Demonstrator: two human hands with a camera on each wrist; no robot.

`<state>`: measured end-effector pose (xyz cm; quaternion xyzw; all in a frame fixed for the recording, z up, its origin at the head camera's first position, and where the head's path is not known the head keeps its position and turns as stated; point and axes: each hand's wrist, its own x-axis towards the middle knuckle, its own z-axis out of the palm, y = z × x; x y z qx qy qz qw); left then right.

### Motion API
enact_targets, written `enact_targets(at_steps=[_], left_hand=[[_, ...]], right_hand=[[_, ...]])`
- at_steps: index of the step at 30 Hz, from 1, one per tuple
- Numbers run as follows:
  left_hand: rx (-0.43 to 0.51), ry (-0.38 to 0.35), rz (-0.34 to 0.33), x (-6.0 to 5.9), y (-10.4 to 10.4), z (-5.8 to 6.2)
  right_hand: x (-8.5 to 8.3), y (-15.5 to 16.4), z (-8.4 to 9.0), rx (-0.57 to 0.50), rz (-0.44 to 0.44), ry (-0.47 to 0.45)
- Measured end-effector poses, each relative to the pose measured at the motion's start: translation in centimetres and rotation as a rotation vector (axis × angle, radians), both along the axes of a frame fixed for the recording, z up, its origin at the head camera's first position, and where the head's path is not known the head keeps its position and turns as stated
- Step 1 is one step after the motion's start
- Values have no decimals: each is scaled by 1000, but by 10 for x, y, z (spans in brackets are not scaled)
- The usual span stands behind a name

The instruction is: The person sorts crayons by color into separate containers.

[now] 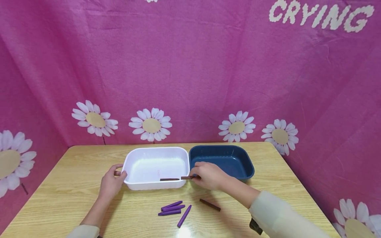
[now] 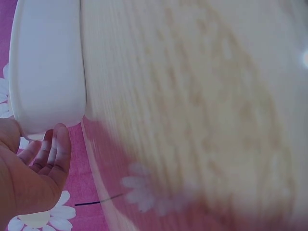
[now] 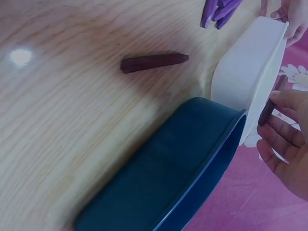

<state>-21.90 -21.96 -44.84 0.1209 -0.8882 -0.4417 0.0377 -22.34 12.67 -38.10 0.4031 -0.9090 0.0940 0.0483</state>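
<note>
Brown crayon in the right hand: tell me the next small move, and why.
Probably let it drop into the white tub. The right hand pinches the brown crayon over the tub's right rim, another brown one already lies inside, and the left hand steadies the tub.

Head view high, facing table (image 1: 74, 185); wrist views close, low; all share white tub (image 1: 154, 165).

You have a white tub (image 1: 154, 165) and, touching its right side, a dark blue tub (image 1: 235, 162) on a pale wood-grain bench (image 1: 59, 195). In front of the white tub lie four purple crayons (image 1: 174, 209); right of them lies one dark brown crayon (image 1: 210, 205). Behind the white tub hangs a pink cloth (image 1: 190, 66) printed with white daisies with tan centres, and white lettering.
</note>
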Motion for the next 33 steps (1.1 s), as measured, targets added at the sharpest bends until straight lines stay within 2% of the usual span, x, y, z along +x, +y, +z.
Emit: enact_targets(at_steps=[7,33], left_hand=[[2,1,-1,-1,0,-1],[-1,12,13,0,0,-2]], right_hand=[[-7,-11,-1,9,18,48],[-20,-41,-2,68,-42,-19]])
